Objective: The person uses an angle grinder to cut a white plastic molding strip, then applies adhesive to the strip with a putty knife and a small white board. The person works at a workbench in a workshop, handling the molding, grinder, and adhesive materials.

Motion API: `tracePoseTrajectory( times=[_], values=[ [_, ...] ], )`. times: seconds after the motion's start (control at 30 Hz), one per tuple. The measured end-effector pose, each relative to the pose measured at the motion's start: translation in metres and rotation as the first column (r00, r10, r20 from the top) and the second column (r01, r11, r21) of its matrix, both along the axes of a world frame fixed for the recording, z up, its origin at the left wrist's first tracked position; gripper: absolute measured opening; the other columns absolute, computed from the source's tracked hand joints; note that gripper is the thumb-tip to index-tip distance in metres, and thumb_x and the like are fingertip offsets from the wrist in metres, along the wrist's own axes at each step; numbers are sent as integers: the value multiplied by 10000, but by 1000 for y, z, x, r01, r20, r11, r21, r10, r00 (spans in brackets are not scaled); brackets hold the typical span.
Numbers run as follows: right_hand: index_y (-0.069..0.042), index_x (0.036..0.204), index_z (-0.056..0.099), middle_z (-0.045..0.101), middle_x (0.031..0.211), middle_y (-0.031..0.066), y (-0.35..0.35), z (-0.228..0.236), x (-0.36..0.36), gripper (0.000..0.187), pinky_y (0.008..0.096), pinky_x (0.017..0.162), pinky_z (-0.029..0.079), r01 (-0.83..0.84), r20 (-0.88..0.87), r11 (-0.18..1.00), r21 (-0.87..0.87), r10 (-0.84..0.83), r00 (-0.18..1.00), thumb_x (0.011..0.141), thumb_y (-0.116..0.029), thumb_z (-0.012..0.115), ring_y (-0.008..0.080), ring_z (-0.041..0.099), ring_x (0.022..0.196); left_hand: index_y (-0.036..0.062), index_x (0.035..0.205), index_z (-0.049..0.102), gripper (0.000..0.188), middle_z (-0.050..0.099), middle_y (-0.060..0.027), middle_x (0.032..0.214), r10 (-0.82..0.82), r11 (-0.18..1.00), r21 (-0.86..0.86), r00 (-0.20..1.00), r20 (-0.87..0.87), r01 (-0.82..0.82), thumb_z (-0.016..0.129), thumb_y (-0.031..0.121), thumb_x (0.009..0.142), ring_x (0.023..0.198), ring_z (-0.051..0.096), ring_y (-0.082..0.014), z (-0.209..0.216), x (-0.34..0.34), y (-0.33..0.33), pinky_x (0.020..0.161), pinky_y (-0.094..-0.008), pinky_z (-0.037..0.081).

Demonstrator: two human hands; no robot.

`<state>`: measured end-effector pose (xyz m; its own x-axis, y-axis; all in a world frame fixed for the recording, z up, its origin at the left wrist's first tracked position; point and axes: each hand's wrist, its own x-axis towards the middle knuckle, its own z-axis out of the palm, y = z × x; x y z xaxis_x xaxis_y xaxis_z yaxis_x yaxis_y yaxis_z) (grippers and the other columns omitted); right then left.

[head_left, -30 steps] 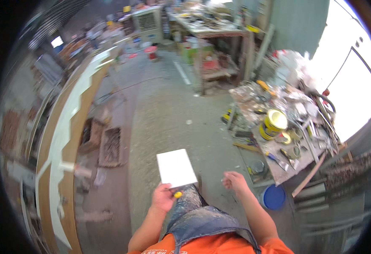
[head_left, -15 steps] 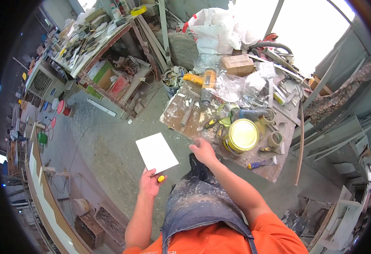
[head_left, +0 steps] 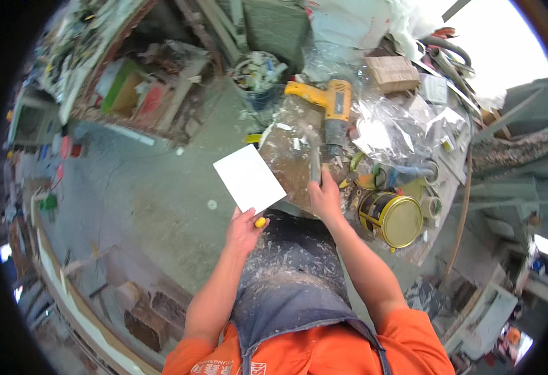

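White panel (head_left: 249,179): my left hand (head_left: 243,231) is pinching its near corner. Grey stick (head_left: 314,157) over worktable (head_left: 284,161): pointing away from me; my nearer right hand (head_left: 326,199) is touching its end, grip unclear.

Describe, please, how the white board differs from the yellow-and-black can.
The white board is flat with straight edges; the can is round. The board is plain white; the can is dark with yellow bands. The left hand holds the board; the can stands on the table.
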<state>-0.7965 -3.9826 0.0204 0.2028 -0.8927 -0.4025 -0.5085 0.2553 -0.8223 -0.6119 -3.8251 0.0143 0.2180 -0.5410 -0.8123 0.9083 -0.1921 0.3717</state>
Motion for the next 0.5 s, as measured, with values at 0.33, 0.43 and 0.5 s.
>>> tracePoseTrajectory(
  times=[0.33, 0.43, 0.5],
  values=[
    [-225, 1504, 454, 654, 1046, 242, 105, 58, 9, 565, 476, 836, 539, -204, -560, 947, 250, 313, 767, 959, -205, 601, 416, 666, 945, 28, 1114, 628, 241, 702, -83, 1012, -665, 746, 140, 739, 111, 651, 634, 225, 975, 774, 683, -177, -86, -19, -25, 587, -325, 510],
    [-224, 1489, 472, 636, 868, 226, 104, 54, 14, 570, 500, 674, 549, -330, -664, 936, 125, 326, 673, 937, -168, 601, 420, 659, 724, 23, 1098, 634, 243, 703, -82, 977, -703, 711, 150, 699, 130, 687, 642, 225, 962, 735, 676, -181, -88, -14, -24, 572, -330, 499],
    [-220, 1483, 477, 641, 847, 235, 86, 49, 25, 573, 507, 644, 546, -394, -665, 916, 72, 338, 666, 927, -152, 597, 429, 655, 688, 22, 1069, 649, 237, 704, -81, 935, -732, 681, 169, 664, 152, 713, 650, 227, 950, 701, 668, -181, -85, -10, -26, 562, -328, 489]
  ],
)
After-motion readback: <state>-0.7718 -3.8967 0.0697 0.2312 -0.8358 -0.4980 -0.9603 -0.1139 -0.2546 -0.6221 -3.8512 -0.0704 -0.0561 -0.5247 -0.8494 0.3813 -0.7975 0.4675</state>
